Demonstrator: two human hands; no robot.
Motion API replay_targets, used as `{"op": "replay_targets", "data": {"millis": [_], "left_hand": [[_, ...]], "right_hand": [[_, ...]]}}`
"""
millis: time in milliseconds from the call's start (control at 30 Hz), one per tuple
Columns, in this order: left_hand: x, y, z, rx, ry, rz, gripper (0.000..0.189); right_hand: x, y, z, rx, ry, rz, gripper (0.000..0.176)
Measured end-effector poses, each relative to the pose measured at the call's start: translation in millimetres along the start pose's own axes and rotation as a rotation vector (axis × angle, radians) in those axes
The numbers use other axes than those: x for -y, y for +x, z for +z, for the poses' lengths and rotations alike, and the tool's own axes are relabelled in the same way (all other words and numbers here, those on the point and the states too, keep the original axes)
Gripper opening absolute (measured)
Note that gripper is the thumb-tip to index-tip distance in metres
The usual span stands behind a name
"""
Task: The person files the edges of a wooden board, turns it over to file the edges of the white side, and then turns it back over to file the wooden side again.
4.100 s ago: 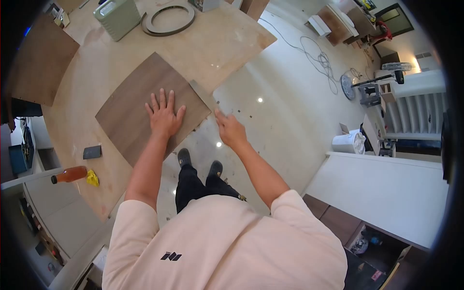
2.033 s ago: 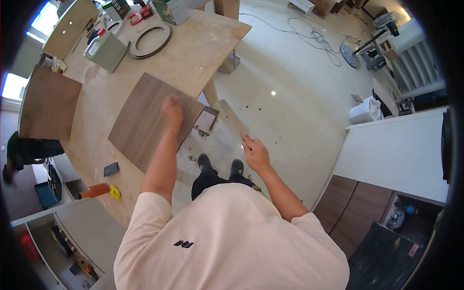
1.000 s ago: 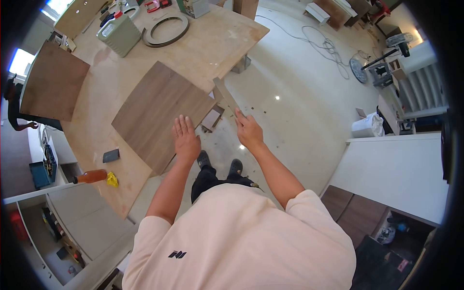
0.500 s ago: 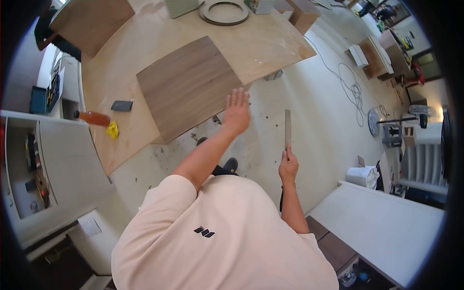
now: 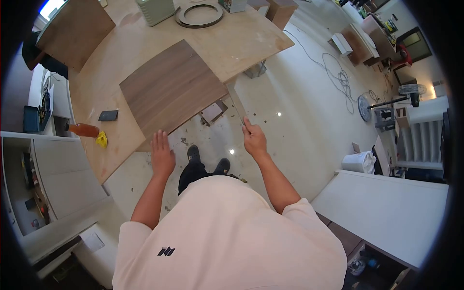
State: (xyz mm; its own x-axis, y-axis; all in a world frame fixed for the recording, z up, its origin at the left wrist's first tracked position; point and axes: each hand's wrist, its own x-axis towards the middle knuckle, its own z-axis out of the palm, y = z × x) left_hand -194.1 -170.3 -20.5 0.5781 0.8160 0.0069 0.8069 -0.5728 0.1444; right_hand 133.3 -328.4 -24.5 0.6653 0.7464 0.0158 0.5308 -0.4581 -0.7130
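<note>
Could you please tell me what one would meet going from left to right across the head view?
From the left: orange bottle → yellow cloth → left hand → right hand, gripping a thin strip → white bin.

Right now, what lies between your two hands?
In the head view, between the left hand and the right hand, which grips a thin strip, lie the pale, scrap-strewn floor and the person's two dark shoes.

The panel (image 5: 171, 87) lies on the workbench (image 5: 241, 43), bottle (image 5: 83, 129) to its left, ring (image 5: 185, 22) behind.
</note>
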Motion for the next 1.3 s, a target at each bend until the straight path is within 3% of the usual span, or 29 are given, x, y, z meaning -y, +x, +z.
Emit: {"op": "replay_targets", "data": {"millis": [233, 333, 433, 600, 733, 833, 1300], "left_hand": [[2, -25, -20, -0.055, 0.009, -0.012, 0.074], [5, -19, -11, -0.075, -0.015, -0.006, 0.074], [9, -19, -23, 0.025, 0.030, 0.011, 0.073], [14, -7, -26, 0.054, -0.043, 0.043, 0.071], [-14, 18, -22, 0.036, -0.122, 0.093, 0.072], [-35, 41, -18, 0.060, -0.169, 0.183, 0.074], [-39, 58, -15, 0.156, -0.191, 0.269, 0.079]], "right_hand": [[7, -1, 20, 0.027, -0.103, 0.014, 0.036], [8, 33, 27, 0.010, -0.125, -0.023, 0.036], [10, 71, 25, -0.018, -0.036, 0.012, 0.036], [-12, 60, 31, -0.014, 0.352, 0.093, 0.043], [2, 25, 23, 0.184, 0.667, 0.420, 0.047], [10, 15, 26, 0.206, 0.825, 0.494, 0.047], [24, 49, 13, 0.332, 0.916, 0.603, 0.050]]}}
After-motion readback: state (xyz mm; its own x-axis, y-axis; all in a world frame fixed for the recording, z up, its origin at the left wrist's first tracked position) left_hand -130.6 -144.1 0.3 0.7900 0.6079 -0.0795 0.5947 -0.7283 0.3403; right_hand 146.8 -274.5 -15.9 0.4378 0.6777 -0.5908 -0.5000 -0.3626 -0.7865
